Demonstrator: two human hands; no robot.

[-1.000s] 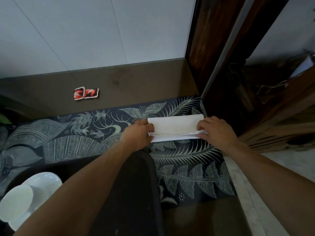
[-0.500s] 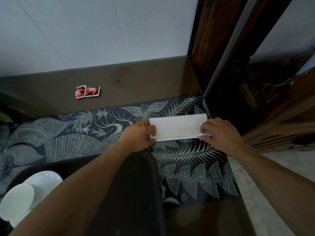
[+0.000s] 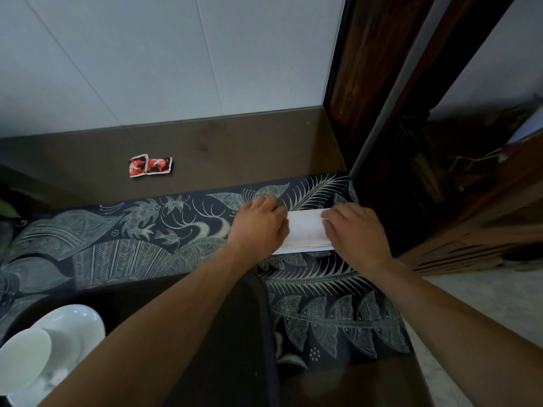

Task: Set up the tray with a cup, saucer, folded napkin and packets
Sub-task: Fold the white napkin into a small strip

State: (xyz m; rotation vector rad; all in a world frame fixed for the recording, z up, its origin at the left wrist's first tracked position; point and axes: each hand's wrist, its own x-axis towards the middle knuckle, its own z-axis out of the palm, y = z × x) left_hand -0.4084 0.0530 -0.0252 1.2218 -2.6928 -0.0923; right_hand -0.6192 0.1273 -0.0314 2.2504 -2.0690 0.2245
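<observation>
Fingers (image 3: 271, 205) of the left hand (image 3: 258, 227) lie flat and close together on the left end of the napkin (image 3: 307, 230), while the right hand (image 3: 357, 232) spreads over its right end; both press down, neither pinches. That suits creasing: 2 palms pin the white layers so the fold sets against the firm surface below. The napkin lies on the patterned cloth (image 3: 323, 304), off the tray (image 3: 235, 333), probably because the cloth gives flat, bare room for folding. On the tray's near left corner the cup (image 3: 22, 359) sits on the saucer (image 3: 73, 321), kept out of the way of the arms. 2 red packets (image 3: 150, 166) wait on the brown counter (image 3: 249, 148), well apart from the tray. Napkin and packets are, I judge, left to be moved onto it.
</observation>
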